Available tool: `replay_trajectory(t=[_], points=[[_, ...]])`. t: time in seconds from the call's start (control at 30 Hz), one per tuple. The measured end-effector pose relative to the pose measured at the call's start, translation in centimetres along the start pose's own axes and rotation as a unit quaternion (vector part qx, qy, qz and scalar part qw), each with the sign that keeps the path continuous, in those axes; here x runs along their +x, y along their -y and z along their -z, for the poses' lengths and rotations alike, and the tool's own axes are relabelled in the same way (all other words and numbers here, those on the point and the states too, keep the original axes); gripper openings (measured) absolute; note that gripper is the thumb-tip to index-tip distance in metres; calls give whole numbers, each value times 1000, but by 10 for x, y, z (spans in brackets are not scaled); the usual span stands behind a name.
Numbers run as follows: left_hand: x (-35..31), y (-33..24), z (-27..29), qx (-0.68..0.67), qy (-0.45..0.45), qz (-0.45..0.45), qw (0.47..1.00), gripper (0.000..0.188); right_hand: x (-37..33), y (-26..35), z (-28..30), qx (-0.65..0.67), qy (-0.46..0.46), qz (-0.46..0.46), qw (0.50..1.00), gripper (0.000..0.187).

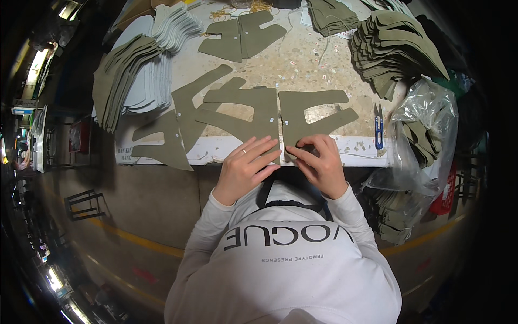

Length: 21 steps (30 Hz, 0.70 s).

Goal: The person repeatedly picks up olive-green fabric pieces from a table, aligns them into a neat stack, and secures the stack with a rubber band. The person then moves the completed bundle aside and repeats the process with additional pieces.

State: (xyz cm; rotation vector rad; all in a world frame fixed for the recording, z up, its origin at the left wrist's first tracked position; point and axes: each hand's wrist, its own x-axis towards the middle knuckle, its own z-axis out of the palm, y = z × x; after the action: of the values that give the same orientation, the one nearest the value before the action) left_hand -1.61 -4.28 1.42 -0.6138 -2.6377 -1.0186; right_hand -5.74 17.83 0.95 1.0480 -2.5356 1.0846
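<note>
Olive panels [264,110] under inward-angled hands [249,163]

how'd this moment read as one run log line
left hand: on left olive piece; right hand: on right olive piece; blue snips: on table, right of both pieces

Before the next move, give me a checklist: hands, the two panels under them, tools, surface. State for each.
1. Left hand on the left panel: ok, at its lower part.
2. Right hand pinching the right panel firmly: cannot tell; fingertips are at its lower part.
3. Two panels side by side, not overlapping each other: ok, narrow gap between.
4. Left panel free of the neighbouring panel: not ok, they overlap.
5. Blue snips away from both hands: ok.
6. Table free of scraps: not ok, bits scattered.
</note>
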Motion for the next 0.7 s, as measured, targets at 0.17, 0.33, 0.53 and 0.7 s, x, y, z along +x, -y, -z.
replay_trajectory(t=[0.17,0.33,0.53,0.7], points=[[1,1,-6,-1,-57,-16,998,22,-2,3,-5,17,-17,-2,1000,39],[-4,-9,-13,-4,-75,-16,997,21,-7,6,-10,21,-30,-10,999,40],[0,-20,-7,-28,-29,11,999,26,-7,7,-6,22,-13,6,1000,36],[33,2,48,-108,89,6,990,28,15,0,22,123,36,32,991,21]])
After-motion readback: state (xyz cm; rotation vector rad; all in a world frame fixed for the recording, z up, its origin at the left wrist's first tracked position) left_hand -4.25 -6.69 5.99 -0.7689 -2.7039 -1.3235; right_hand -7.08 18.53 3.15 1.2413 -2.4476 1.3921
